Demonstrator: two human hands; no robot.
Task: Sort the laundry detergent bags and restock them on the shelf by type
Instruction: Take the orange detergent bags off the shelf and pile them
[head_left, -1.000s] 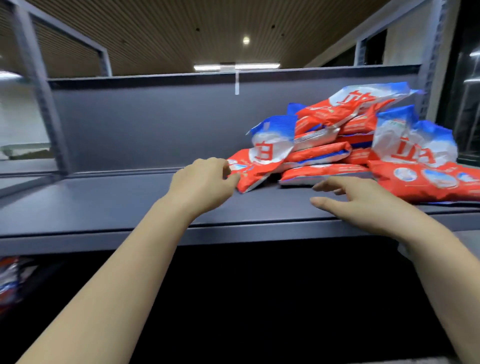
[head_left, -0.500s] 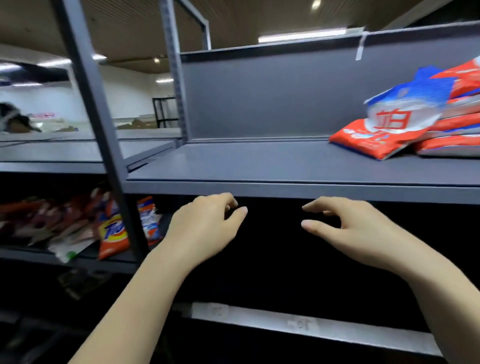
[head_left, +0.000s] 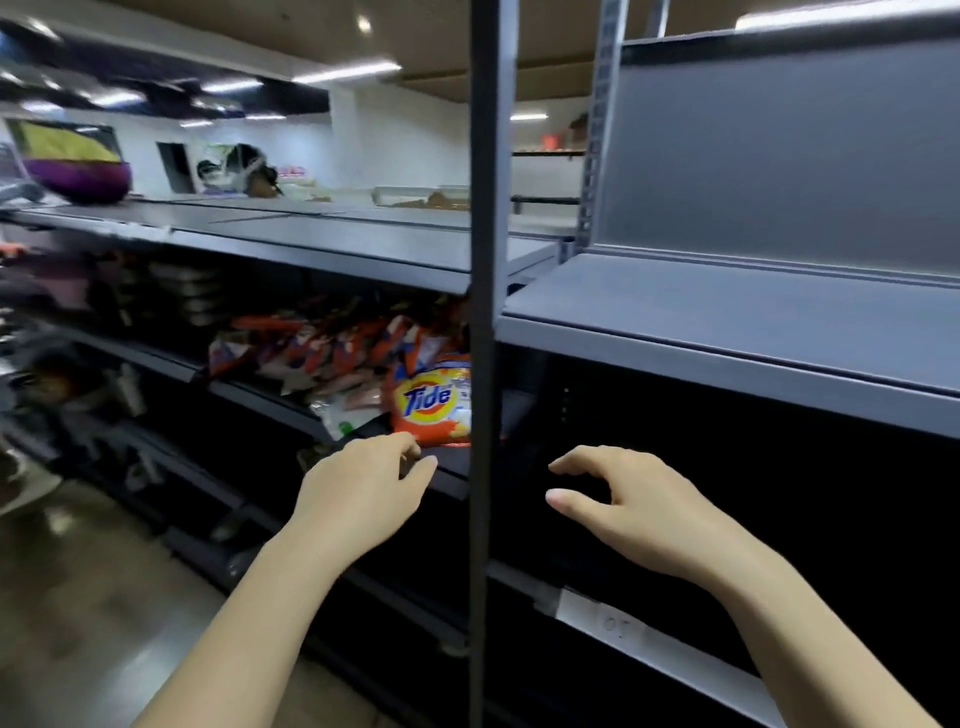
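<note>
An orange Tide detergent bag (head_left: 434, 402) stands at the right end of a lower shelf (head_left: 452, 475), with several more orange and white bags (head_left: 322, 345) piled behind it to the left. My left hand (head_left: 363, 491) hovers just below and in front of the Tide bag, fingers loosely curled, holding nothing. My right hand (head_left: 639, 506) is spread in front of the dark bay right of the upright post (head_left: 485, 312), also holding nothing. The red and blue bags from before are out of view.
A bare grey upper shelf (head_left: 727, 322) with a grey back panel (head_left: 779, 156) fills the right. A long grey shelf top (head_left: 311, 234) runs left, with a purple bowl-like object (head_left: 78, 176) at its far end. The floor (head_left: 78, 597) lies lower left.
The view has swung left and down, away from the red and blue bags on the upper shelf. Both hands came off that shelf and now sit lower, near the Tide bags.
</note>
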